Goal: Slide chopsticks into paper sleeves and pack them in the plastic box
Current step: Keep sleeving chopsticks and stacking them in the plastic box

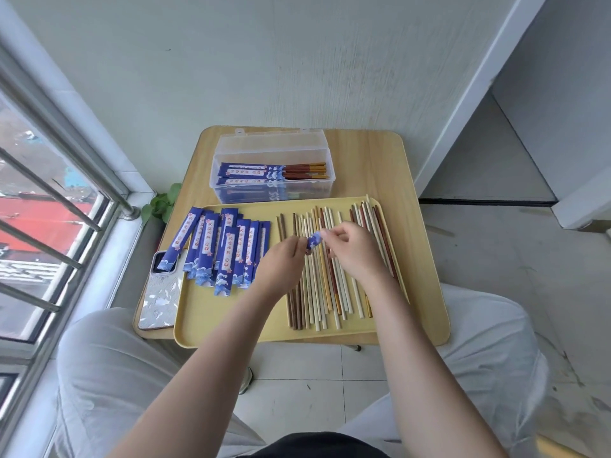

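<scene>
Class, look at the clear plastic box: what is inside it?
The plastic box holds sleeved chopsticks, brown ends poking out. Lower layers are blurred through the wall; their count is hidden.

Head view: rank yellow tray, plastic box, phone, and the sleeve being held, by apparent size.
1. yellow tray
2. plastic box
3. phone, partly under the tray's edge and a sleeve; the box lies farther from the camera, so this gap is unsure
4. held sleeve, mostly hidden by fingers

1. Rectangular clear plastic box (273,166): smooth, translucent.
2. Blue printed paper sleeves (218,247): slight sheen.
3. Pale and dark brown wooden chopsticks (317,285): matt.
4. Pale yellow plastic tray (231,325): smooth, matt.
5. Light wood-grain tabletop (373,166): smooth.
6. Silvery embossed phone case (160,299): glossy.
</scene>
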### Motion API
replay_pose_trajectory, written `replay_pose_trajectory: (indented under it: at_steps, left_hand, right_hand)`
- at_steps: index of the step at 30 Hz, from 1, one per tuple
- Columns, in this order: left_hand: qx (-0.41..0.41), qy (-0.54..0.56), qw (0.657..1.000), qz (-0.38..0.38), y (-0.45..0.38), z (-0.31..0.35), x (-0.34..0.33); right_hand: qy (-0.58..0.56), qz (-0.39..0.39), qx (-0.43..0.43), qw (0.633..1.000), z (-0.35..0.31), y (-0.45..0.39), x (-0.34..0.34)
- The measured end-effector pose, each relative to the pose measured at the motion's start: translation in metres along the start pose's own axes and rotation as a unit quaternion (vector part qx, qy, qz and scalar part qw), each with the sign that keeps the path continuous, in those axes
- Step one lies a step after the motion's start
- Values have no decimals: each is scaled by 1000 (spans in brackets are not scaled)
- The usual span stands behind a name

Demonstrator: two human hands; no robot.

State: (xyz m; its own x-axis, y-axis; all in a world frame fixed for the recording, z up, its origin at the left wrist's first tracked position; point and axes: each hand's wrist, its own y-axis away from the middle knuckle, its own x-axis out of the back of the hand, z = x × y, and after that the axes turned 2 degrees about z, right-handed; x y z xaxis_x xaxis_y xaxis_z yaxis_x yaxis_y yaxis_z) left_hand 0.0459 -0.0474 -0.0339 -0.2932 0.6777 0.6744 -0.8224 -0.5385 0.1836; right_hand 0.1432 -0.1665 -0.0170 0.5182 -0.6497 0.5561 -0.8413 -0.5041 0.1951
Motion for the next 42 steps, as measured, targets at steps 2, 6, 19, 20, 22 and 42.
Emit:
replay_pose_trajectory:
  at_steps: [2,6,19,20,22,42]
  left_hand:
    - [71,98,993,-16,-1,-2,-7]
    - [170,212,962,-38,-1,-7,-14]
    - [149,25,988,16,-5,-20,-10]
    - [149,41,988,24,-5,-22,-11]
    - [162,77,983,46,-3,-26,-11]
    - [210,236,948,-37,10,-14,-15]
  right_hand:
    - [156,106,-9,982,12,-3,3]
    - [303,137,-111,936,29,-1,9]
    - [213,69,-30,974,33,-2,-10]
    - [187,61,-25,980,33,-2,-10]
    - [157,72,-24,985,34,-4,-9]
    - [190,48,-143,970,55,-2,-11]
